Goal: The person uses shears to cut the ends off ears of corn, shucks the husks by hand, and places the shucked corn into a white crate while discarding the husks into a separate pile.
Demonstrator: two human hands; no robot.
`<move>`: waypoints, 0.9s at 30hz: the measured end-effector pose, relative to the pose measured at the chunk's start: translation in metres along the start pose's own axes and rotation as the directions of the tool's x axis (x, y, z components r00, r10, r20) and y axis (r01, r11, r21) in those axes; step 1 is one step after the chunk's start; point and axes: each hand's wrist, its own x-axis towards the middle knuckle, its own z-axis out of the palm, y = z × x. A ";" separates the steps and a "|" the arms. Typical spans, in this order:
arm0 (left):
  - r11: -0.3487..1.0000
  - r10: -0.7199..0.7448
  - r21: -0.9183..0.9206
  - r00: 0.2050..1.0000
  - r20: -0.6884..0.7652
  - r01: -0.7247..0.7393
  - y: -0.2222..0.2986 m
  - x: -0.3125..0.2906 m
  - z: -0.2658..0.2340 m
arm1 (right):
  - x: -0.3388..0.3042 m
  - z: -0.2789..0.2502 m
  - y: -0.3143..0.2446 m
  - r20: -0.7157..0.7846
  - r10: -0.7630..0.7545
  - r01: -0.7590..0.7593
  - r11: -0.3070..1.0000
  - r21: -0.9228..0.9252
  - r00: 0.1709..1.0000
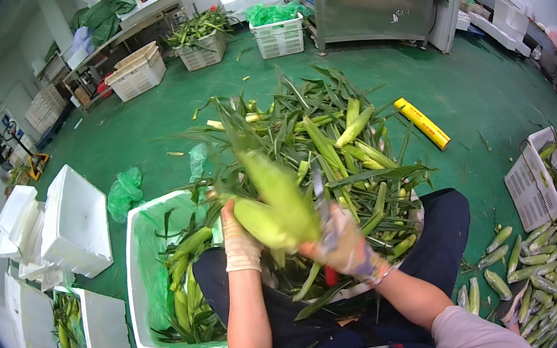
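Observation:
My left hand (240, 242), in a pale glove, is closed around a green ear of corn (260, 224) above my lap. A second green length, either another ear or a peeled-back husk (279, 188), is smeared by motion beside it. In my right hand (348, 246), also gloved, is a knife (320, 186); its blade points up and a red part shows below the fist. The right thumb side touches the base of the corn. Between my knees and beyond lies a big heap of corn husks and leaves (329, 132), with some ears among them.
A white foam box (136, 291) lined with green plastic holds ears at my left. Wrapped ears (551, 265) pile up at the right beside a white crate (528, 190). A long yellow box (422, 123) lies on the green floor. Foam boxes (75, 218) stand far left.

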 end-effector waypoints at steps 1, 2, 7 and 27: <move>0.995 -0.050 -0.090 0.999 0.017 0.052 0.002 -0.009 0.019 | 0.006 -0.010 0.008 -0.163 -0.069 0.088 0.989 0.116 0.984; 0.996 0.070 -0.053 0.997 -0.045 -0.072 0.016 -0.010 0.016 | 0.006 -0.019 0.004 -0.165 0.059 -0.070 0.996 -0.057 0.984; 0.903 0.421 0.159 0.895 -0.150 -0.399 0.066 -0.025 0.015 | 0.018 -0.039 -0.008 -0.461 -0.101 -0.190 0.818 -0.543 0.882; -0.359 -0.013 0.932 0.999 0.048 -0.049 -0.004 -0.156 0.066 | 0.002 -0.039 0.021 0.676 0.232 0.155 0.874 -0.460 0.699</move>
